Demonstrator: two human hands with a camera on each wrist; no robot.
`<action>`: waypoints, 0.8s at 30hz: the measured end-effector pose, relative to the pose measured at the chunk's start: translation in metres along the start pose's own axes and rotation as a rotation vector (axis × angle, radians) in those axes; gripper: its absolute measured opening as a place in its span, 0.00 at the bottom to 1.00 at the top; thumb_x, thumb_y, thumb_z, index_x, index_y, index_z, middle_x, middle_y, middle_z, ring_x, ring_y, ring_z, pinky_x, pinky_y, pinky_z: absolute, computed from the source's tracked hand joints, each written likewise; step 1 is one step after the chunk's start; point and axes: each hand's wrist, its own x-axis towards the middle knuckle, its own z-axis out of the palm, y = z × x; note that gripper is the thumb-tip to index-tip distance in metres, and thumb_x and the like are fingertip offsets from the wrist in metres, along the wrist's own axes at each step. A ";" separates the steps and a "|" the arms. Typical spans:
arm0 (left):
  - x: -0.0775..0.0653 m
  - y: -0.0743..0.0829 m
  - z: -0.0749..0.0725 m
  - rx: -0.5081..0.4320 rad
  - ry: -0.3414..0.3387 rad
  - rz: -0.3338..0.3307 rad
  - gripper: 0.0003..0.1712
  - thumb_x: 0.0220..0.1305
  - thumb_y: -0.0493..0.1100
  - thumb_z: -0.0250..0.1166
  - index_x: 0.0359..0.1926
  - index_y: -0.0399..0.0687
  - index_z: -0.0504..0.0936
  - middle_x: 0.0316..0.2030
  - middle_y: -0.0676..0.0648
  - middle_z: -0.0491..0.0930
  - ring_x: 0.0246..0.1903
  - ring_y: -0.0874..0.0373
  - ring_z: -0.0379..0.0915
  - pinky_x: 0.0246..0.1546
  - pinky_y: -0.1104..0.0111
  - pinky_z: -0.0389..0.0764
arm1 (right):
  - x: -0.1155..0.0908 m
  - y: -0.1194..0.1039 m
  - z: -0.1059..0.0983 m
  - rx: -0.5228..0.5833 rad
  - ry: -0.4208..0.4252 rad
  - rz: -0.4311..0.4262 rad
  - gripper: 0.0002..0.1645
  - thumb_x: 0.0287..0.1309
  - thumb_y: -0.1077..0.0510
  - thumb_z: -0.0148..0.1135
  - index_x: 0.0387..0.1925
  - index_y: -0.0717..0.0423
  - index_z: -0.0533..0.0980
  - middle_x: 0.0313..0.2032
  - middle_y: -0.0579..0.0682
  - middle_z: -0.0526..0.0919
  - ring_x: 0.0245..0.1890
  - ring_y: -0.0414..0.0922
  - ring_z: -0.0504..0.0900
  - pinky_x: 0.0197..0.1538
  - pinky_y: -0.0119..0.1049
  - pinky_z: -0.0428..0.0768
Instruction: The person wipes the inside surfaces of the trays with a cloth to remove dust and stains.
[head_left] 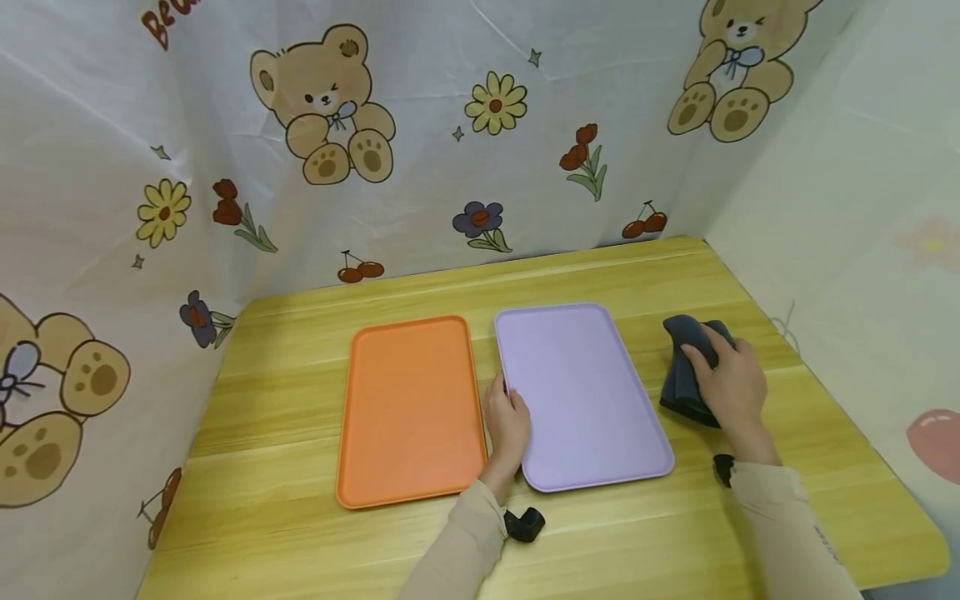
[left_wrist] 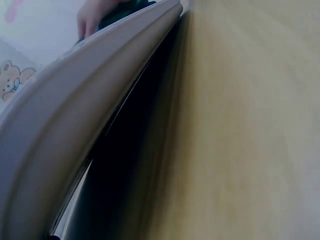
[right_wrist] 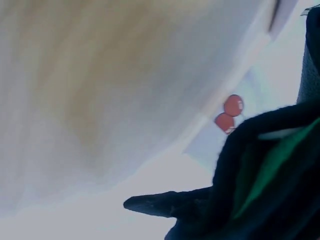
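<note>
In the head view a purple tray (head_left: 585,392) lies on the wooden table. My left hand (head_left: 507,423) holds its left rim, thumb along the edge; the other fingers are partly hidden. The tray's pale side (left_wrist: 70,95) fills the left of the left wrist view, a dark shadow beneath it. To the right of this tray, my right hand (head_left: 731,385) grips a folded dark blue cloth (head_left: 684,375). In the right wrist view the bunched cloth (right_wrist: 227,165) looks nearly black, with green showing inside a fold.
An orange tray (head_left: 412,412) lies left of the purple one, close to my left hand. The wooden table (head_left: 270,450) has a patterned curtain (head_left: 435,150) behind its far edge and more curtain along both sides. A dark strap piece (head_left: 525,525) sits at my left wrist.
</note>
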 end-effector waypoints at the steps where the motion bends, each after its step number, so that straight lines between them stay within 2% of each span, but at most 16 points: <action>1: 0.000 0.000 0.000 -0.003 0.006 -0.007 0.19 0.66 0.30 0.55 0.57 0.27 0.76 0.45 0.34 0.81 0.46 0.42 0.76 0.48 0.53 0.77 | 0.000 -0.003 0.000 0.006 0.023 -0.002 0.28 0.67 0.49 0.59 0.63 0.60 0.73 0.42 0.74 0.73 0.35 0.68 0.72 0.34 0.63 0.70; 5: 0.001 0.002 0.000 -0.042 0.032 -0.009 0.16 0.67 0.32 0.57 0.53 0.29 0.79 0.35 0.39 0.81 0.35 0.51 0.76 0.37 0.62 0.78 | 0.003 -0.018 -0.001 0.040 0.092 0.002 0.28 0.67 0.49 0.59 0.62 0.62 0.73 0.44 0.73 0.73 0.37 0.68 0.73 0.36 0.64 0.71; 9: 0.001 0.004 -0.002 -0.065 0.050 0.023 0.15 0.67 0.32 0.57 0.52 0.30 0.79 0.31 0.43 0.81 0.29 0.57 0.75 0.31 0.69 0.75 | 0.007 -0.036 -0.004 0.069 0.182 -0.027 0.28 0.65 0.48 0.61 0.58 0.63 0.76 0.41 0.72 0.74 0.37 0.68 0.73 0.37 0.64 0.71; 14: -0.005 0.007 -0.007 -0.129 0.076 0.134 0.15 0.69 0.32 0.55 0.53 0.30 0.78 0.27 0.43 0.79 0.23 0.62 0.69 0.24 0.73 0.71 | 0.011 -0.058 -0.007 0.110 0.298 -0.093 0.27 0.59 0.49 0.67 0.53 0.64 0.79 0.35 0.70 0.74 0.32 0.66 0.73 0.32 0.59 0.70; 18: -0.011 0.008 -0.008 -0.182 0.090 0.212 0.16 0.70 0.31 0.55 0.56 0.28 0.76 0.28 0.41 0.80 0.22 0.61 0.72 0.22 0.73 0.73 | 0.015 -0.076 -0.009 0.124 0.359 -0.118 0.25 0.52 0.51 0.73 0.48 0.63 0.81 0.30 0.67 0.73 0.28 0.62 0.72 0.27 0.54 0.67; 21: -0.014 0.008 -0.010 -0.198 0.113 0.272 0.17 0.70 0.31 0.54 0.57 0.27 0.75 0.29 0.40 0.80 0.22 0.58 0.75 0.23 0.73 0.76 | 0.019 -0.088 -0.008 0.125 0.383 -0.113 0.25 0.51 0.49 0.74 0.45 0.63 0.82 0.27 0.65 0.73 0.27 0.60 0.71 0.25 0.49 0.65; 24: -0.015 0.008 -0.011 -0.198 0.155 0.370 0.17 0.68 0.28 0.55 0.56 0.26 0.75 0.28 0.40 0.80 0.21 0.56 0.75 0.22 0.73 0.76 | 0.023 -0.099 -0.005 0.118 0.380 -0.087 0.26 0.53 0.45 0.72 0.44 0.63 0.82 0.27 0.65 0.74 0.27 0.60 0.72 0.25 0.49 0.65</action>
